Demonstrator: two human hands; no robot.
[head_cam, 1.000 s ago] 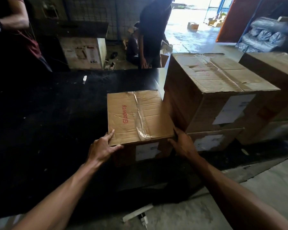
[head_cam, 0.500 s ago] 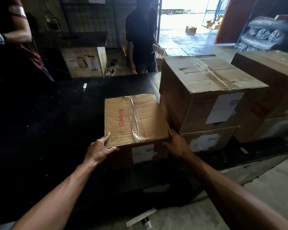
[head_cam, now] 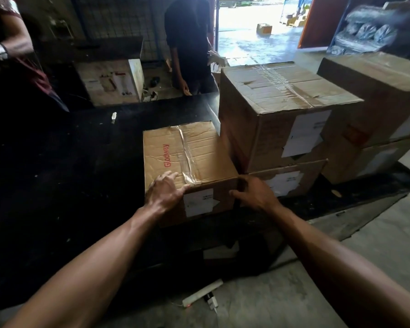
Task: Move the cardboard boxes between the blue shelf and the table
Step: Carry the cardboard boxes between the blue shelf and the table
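Note:
A small cardboard box (head_cam: 187, 155) with red "Glodway" print and clear tape sits on the black table (head_cam: 57, 174), pressed against a stack of bigger boxes. My left hand (head_cam: 165, 191) lies on its near left top corner, fingers over the edge. My right hand (head_cam: 252, 194) grips its near right corner. A large taped box (head_cam: 282, 110) stands on a flatter box (head_cam: 289, 181) just to the right. Another stack of two boxes (head_cam: 384, 98) is further right.
A person in dark clothes (head_cam: 189, 43) stands beyond the table's far edge. Another person's arm with a watch (head_cam: 0, 50) is at the far left. A white box (head_cam: 114, 81) sits behind the table. A white power strip (head_cam: 202, 292) lies on the concrete floor.
Both hands slid inward on the small box: the left went from its side up onto the top corner, the right from the side to the near right corner. The dark-clothed person straightened up.

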